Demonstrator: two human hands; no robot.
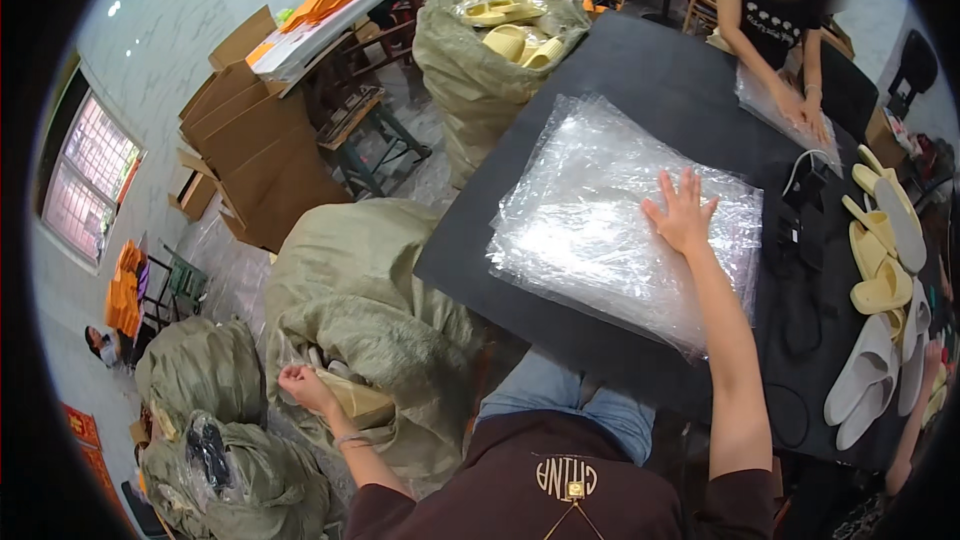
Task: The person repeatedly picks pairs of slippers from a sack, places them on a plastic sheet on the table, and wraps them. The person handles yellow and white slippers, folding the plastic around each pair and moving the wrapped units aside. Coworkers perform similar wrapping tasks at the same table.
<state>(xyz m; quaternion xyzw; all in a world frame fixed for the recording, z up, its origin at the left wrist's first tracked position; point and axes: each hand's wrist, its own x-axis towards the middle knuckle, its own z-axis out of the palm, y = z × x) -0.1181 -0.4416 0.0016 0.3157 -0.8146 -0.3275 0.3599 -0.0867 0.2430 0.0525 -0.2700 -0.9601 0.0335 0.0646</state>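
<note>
Head cam, fisheye, looks down close over black table (660,80).

Hands of the wearer: two, the left hand (300,385) near left, the right hand (683,212) at centre right.
Woven sacks: four, one open sack (350,300) near centre, one filled sack (480,60) far centre, two tied sacks (200,370) near left.
Black table (660,90): one.
Stack of clear plastic bags (600,210): one, sheets too many and too glossy to count.
Slippers on the right table edge (880,280): perhaps ten, yellow and white, overlapping.
Yellow slippers in the far sack (515,40): at least four.
Slipper in the left hand (355,400): one.
Flattened cardboard boxes (250,150): one leaning stack, far left.
Other people: three, one (770,10) far right, one far centre, one at left edge.
</note>
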